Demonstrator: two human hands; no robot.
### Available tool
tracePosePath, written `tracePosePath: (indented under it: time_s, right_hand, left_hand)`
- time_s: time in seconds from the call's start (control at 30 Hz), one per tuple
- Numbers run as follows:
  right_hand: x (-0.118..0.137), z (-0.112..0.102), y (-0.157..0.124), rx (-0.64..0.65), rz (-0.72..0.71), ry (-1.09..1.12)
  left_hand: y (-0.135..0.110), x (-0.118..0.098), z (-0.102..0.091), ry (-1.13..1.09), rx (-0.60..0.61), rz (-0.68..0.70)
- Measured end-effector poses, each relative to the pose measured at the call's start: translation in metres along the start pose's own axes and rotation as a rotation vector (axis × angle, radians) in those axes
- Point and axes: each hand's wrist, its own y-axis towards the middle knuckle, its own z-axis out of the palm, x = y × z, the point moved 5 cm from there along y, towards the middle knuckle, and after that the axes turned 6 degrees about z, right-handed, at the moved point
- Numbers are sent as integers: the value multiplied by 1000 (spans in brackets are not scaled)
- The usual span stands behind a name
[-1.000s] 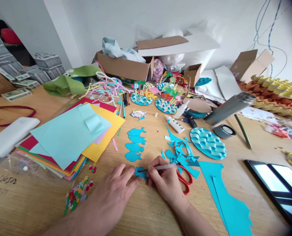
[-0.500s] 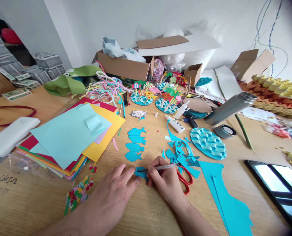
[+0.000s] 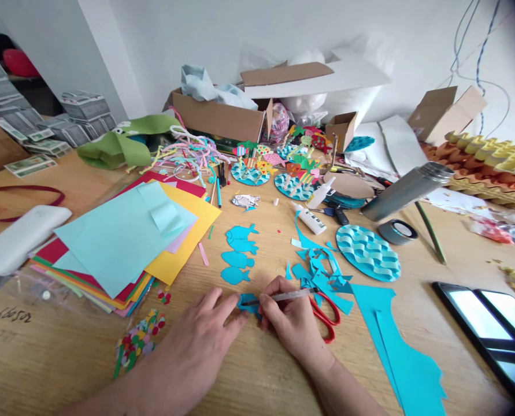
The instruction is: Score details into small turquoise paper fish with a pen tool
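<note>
My right hand [image 3: 289, 315] is closed around a slim pen [image 3: 292, 294] with a translucent barrel. Its tip points left onto a small blue paper fish [image 3: 252, 303], partly covered by my hands. My left hand [image 3: 203, 329] lies palm down with fingers spread, index finger and thumb touching the fish's left end. Just beyond lie several blue paper fish cutouts [image 3: 235, 260] in a column; the farthest has a drawn line near its head. Red-handled scissors [image 3: 326, 316] rest right of my right hand, their blades among blue paper scraps [image 3: 320, 268].
Coloured paper sheets [image 3: 114, 237] and paper dots [image 3: 142, 341] lie left. A blue wavy oval [image 3: 367, 252], a large cut blue sheet [image 3: 407, 352], a dark tablet-like device [image 3: 482, 329] and a metal flask [image 3: 407, 189] are right. Glue bottles [image 3: 312, 221] and decorated fish pieces [image 3: 300, 164] stand farther back.
The pen and my right fingers have shifted very slightly left over the blue fish. My left hand stays in place.
</note>
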Motion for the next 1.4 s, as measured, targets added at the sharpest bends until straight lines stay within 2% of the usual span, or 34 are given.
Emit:
tracePosePath:
  time_s: [1.17, 1.4]
  right_hand:
    - [-2, 1, 0, 37, -31, -43]
    - [-1, -1, 0, -2, -19, -22]
  left_hand:
    - [1, -2, -3, 19, 35, 6]
    - [2, -2, -2, 10, 54, 2]
